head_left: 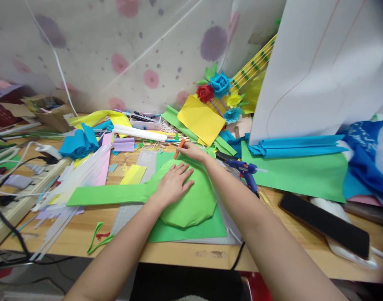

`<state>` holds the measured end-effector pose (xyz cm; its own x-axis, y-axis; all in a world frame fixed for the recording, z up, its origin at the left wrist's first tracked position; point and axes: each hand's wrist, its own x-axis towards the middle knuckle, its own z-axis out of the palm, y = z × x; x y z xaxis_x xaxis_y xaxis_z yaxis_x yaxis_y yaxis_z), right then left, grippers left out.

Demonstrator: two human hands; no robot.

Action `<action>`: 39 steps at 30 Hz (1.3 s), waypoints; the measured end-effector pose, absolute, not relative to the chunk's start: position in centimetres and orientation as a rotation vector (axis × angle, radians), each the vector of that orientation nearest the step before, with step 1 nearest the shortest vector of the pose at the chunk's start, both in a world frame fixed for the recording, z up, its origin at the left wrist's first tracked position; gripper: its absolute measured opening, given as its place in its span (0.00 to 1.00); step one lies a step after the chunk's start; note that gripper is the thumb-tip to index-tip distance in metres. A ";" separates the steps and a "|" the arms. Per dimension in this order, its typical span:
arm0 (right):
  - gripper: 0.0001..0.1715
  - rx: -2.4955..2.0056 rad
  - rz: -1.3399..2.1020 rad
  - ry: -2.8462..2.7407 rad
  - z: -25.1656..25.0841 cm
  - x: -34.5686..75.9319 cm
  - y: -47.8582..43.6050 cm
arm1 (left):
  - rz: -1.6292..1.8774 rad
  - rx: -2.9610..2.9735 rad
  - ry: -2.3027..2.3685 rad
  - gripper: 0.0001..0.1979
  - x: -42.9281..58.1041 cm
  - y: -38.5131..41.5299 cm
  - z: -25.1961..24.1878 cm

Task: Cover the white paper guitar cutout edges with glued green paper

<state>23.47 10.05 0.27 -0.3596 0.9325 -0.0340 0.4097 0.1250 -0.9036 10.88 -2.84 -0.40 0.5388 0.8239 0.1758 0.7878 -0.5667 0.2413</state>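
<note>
On the table lies a green paper-covered guitar shape point(191, 209), its round body to the right and its long neck pointing left. My left hand point(175, 183) rests flat on the body with the fingers spread. Beyond it, at the body's far edge, my right hand point(193, 151) grips a slim orange pen point(180, 148), held upright with its lower end by the green paper. Under the guitar shape is a darker green sheet point(187, 234), which lies on a grey cutting mat point(127, 215). The pen's tip is too small to make out.
To the right are a blue glue gun point(246, 169), a black phone point(326, 223) and a large white board point(304, 79). A yellow guitar with paper flowers point(221, 83) leans behind. Paper scraps and a power strip point(31, 196) lie left.
</note>
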 end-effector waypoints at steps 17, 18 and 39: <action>0.12 -1.566 0.820 -1.717 -0.8 31.0 5.2 | 0.333 2.650 1.372 0.24 10.7 -2.6 0.0; 0.12 -1.595 0.800 -1.688 -0.8 31.4 4.8 | 0.330 2.654 1.369 0.24 10.7 -2.6 0.0; 0.13 -1.687 0.457 -1.648 -1.6 34.6 -4.7 | 0.244 2.634 1.392 0.25 10.9 -2.6 0.6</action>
